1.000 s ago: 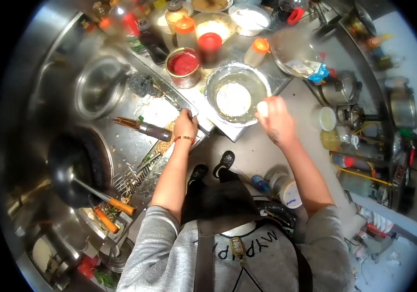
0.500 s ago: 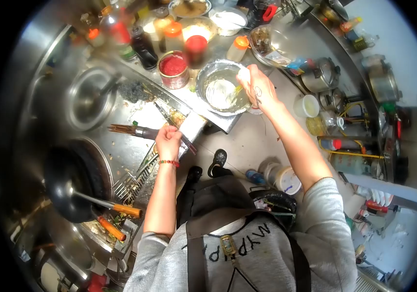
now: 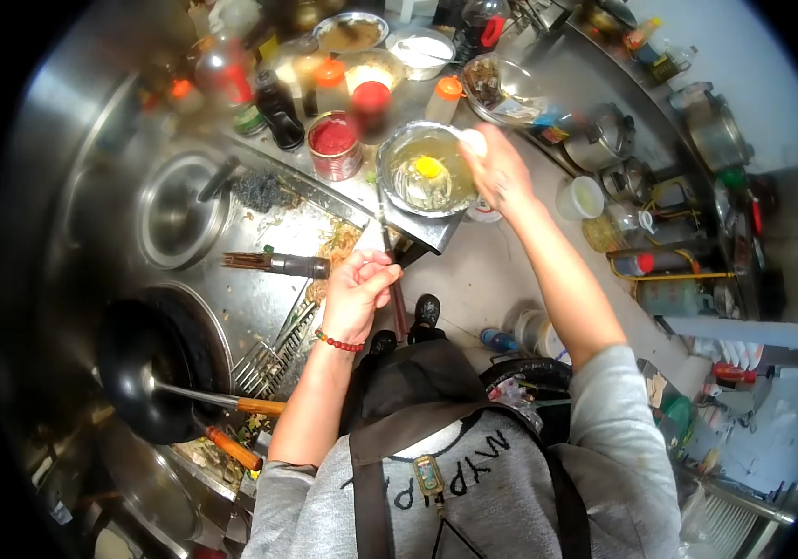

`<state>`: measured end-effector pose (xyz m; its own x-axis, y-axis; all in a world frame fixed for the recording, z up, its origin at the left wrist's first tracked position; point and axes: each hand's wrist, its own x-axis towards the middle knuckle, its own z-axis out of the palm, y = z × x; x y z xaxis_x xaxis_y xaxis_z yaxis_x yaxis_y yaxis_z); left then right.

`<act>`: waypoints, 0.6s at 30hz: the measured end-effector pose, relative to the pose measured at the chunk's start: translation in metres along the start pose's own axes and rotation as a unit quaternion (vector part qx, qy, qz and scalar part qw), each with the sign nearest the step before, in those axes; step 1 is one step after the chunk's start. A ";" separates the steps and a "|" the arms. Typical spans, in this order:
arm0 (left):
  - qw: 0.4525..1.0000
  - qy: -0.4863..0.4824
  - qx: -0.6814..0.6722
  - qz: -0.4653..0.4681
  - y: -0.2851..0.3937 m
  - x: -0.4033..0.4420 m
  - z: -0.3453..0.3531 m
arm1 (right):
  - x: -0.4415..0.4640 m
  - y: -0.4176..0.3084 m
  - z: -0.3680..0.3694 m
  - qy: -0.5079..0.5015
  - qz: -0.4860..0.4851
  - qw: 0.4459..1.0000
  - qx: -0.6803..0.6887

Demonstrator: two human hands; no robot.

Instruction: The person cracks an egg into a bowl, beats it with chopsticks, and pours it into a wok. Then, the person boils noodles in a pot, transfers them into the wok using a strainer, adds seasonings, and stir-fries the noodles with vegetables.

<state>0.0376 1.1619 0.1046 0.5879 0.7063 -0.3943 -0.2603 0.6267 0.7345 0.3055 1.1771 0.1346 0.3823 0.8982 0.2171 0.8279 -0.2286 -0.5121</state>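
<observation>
A metal bowl (image 3: 390, 184) sits on the counter corner, with an egg yolk (image 3: 429, 168) and clear egg white inside. Over its right rim, my right hand (image 3: 503, 175) is closed around a white eggshell (image 3: 472, 142). My left hand (image 3: 360, 291) grips a pair of chopsticks (image 3: 396, 303) to the lower left of the bowl. One end of the chopsticks points up toward the bowl, and the other hangs below the hand. Beside the left hand lies a bamboo wok brush (image 3: 278, 264).
An open red can (image 3: 334, 149) stands left of the bowl, near a dark bottle (image 3: 278, 110) and orange-capped bottles (image 3: 442, 101). At left are a black wok (image 3: 138, 373) with a ladle (image 3: 199, 395) and a round metal lid (image 3: 178, 207). Pots (image 3: 601, 142) line the right shelf.
A yolk now shows in the bowl. My left hand has moved right, away from the wok brush, and the chopsticks stand more upright. My right hand stays over the rim.
</observation>
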 end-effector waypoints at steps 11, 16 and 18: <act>0.999 -0.018 0.004 -0.041 -0.035 0.112 0.051 | -0.385 0.116 -0.065 -0.250 0.286 0.912 -0.153; 0.994 0.039 0.011 -0.105 -0.047 0.078 0.028 | -0.231 0.118 0.004 -0.054 0.181 0.976 0.111; 0.988 0.105 -0.061 -0.098 -0.055 0.086 0.026 | -0.149 0.093 0.017 -0.030 0.146 0.968 0.201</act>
<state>0.1222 1.1803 0.0446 0.4676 0.6123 -0.6375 -0.2546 0.7840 0.5662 0.3187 1.0281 0.0409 0.5426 0.8395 -0.0282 0.4566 -0.3230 -0.8290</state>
